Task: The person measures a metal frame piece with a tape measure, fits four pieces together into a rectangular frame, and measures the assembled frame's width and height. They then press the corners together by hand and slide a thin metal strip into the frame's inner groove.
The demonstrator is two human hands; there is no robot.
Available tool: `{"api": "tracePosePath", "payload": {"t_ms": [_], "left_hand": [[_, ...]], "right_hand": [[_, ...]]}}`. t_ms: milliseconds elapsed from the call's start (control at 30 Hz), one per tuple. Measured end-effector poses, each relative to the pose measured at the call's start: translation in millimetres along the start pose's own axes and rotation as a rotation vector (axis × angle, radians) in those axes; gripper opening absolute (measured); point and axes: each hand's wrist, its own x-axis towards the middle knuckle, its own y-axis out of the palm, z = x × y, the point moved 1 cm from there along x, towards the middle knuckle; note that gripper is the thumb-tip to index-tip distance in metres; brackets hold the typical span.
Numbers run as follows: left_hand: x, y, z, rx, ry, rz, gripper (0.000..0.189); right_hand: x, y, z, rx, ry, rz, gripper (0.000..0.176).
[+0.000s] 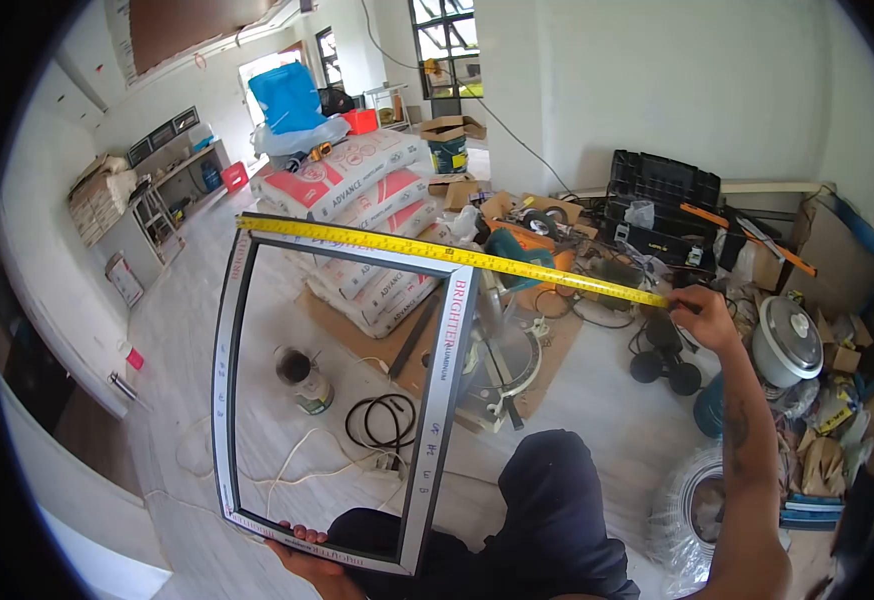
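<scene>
An aluminum window frame (441,385) with printed protective film stands tilted over my lap. Around its bottom bar closes my left hand (307,552), with fingertips showing on the inner edge. A yellow tape measure (397,247) is stretched along the frame's top bar, from the top left corner past the top right corner. Its right end is pinched in my right hand (703,316), which is raised well to the right of the frame. The tape's case is hidden.
Stacked printed sacks (367,180) stand ahead. Behind the frame are a miter saw (502,360), a metal can (305,380) and a coiled black cable (381,420). On the right lie a black toolbox (662,190), a lidded pot (789,340) and a wrapped coil (687,510).
</scene>
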Motion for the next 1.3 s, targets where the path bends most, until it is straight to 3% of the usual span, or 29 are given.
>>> {"api": "tracePosePath", "payload": {"t_ms": [200, 1300], "left_hand": [[-6.8, 7.1, -0.6, 0.061, 0.061, 0.006, 0.048], [-3.0, 1.3, 0.0, -0.037, -0.019, -0.01, 0.051]], "right_hand": [[1.7, -1.4, -0.3, 0.024, 0.009, -0.01, 0.031], [-4.7, -1.4, -7.6, 0.101, 0.001, 0.024, 0.027]]}}
